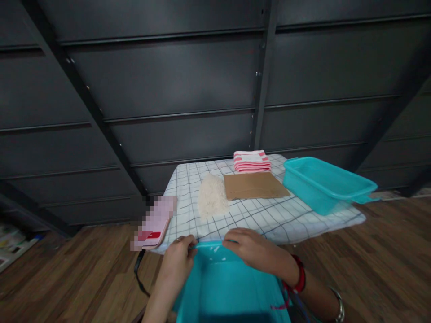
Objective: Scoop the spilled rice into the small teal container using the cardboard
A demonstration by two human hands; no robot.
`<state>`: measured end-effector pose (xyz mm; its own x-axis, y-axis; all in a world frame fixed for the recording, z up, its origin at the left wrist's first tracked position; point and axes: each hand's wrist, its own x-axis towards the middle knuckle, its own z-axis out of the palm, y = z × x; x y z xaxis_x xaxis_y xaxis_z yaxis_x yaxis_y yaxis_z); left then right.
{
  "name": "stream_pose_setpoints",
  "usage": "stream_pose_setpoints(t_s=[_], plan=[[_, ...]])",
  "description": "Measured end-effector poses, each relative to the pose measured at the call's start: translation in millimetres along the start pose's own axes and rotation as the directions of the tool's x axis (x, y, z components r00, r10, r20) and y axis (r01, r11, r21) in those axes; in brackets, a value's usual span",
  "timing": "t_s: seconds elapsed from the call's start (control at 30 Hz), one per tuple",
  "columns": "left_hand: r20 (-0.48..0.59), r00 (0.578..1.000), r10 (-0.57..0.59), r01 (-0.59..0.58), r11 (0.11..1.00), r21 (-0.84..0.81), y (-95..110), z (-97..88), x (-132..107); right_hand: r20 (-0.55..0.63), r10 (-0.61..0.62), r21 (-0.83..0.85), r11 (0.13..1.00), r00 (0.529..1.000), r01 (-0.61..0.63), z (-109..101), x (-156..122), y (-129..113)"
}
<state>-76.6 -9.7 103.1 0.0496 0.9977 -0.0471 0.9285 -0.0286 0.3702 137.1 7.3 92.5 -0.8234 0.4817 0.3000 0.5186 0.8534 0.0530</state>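
A turquoise plastic basin [232, 287] is tilted toward me at the near edge of the table, its inside showing no contents. My left hand [180, 253] is closed on the basin's far left corner, thumb and fingers around the rim. Farther right along that same rim, my right hand [247, 246] has its fingers curled over the edge. Just beyond the basin, a loose heap of white grains [212, 196], looking like rice, lies on the checked cloth [249, 220]. Beside the heap rests a flat piece of brown cardboard [254, 185].
A second turquoise basin [330, 181] stands at the table's right side, its handle past the edge. Behind the cardboard sits a folded pink-and-white towel [252, 161]. A pink phone-like object [158, 222], partly blurred out, lies at the left corner. Dark metal panels [188, 76] rise behind.
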Motion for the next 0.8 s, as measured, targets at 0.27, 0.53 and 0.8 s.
stream_pose_setpoints(t_s=[0.27, 0.53, 0.8], plan=[[-0.192, 0.981, -0.041, 0.07, 0.986, 0.148, 1.5, 34.5, -15.2, -0.091, 0.074, 0.214, 0.975, 0.993, -0.053, 16.4, -8.1, 3.9], [-0.41, 0.883, 0.228, -0.158, 0.968, 0.197, 5.0, 46.1, -5.9, -0.078, 0.075, 0.165, 0.984, 0.994, -0.062, 17.0, -9.4, 5.6], [-0.415, 0.852, 0.318, -0.291, 0.948, 0.128, -12.2, 60.3, 8.3, -0.124, 0.093, 0.188, 0.98, 0.988, -0.069, 20.2, -13.5, 5.0]])
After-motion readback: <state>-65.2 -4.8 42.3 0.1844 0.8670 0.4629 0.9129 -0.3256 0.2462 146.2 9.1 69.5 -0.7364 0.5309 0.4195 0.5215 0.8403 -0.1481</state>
